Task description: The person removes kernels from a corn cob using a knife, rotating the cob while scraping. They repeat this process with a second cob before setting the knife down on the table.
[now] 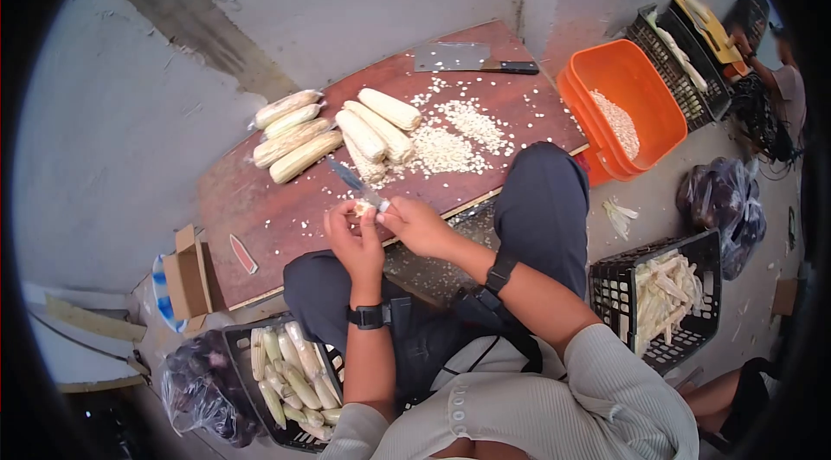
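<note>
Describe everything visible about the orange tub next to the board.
The orange tub is a rectangular, plastic-looking basin with rounded corners, sitting on the grey floor at the far right end of the wooden board, beside a black crate. It stands upright and open, a layer of pale corn kernels inside. Nobody's hand touches it.

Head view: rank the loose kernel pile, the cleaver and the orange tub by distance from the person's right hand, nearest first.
From the right hand:
1. Loose kernel pile, on the board just beyond the hand.
2. Orange tub, off the board's right end, on the floor.
3. Cleaver, at the board's far edge.
The tub and the cleaver are close to each other in distance; the tub looks only slightly nearer.
</note>
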Demonstrator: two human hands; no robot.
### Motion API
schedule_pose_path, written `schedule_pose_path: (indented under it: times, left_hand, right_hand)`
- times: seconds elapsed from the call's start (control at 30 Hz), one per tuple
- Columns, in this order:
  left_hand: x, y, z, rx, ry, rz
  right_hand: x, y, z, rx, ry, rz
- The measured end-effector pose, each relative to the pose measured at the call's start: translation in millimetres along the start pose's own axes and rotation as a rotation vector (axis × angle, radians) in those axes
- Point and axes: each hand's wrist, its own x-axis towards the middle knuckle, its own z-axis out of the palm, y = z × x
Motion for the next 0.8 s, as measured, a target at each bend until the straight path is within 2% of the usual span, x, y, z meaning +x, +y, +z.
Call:
schedule_pose_path:
  times: [0.03,0.13,0.33,0.43,0.53,0.8]
  left_hand:
    - [-3,4,1,-0.025,0.029,-0.042]
    - [-8,-7,-5,-0.061,0.07,-0.089]
    - [-12,-7,-5,-0.161,0.089,-0.154]
    - [-11,-12,-6,-0.159,0.153,-0.218]
    - [-9,-9,-4,-0.304,0.167,-0.262]
    - [-5,1,-6,-0.041,0.099,-0.145]
  right_hand:
    - [-2,2,3,0.059,0.035,0.003]
    - [-11,-7,-4,-0.114,0.233,-0.01]
    - [-43,-45,-18,-0.605,0.108,-0.131]
    - [-53,-38,-17,-0.7,0.066,-0.162]
    - [-60,-35,-18,-0.763,0.051,-0.153]
    - [-61,-31,-16,-0.893,0.017,-0.111]
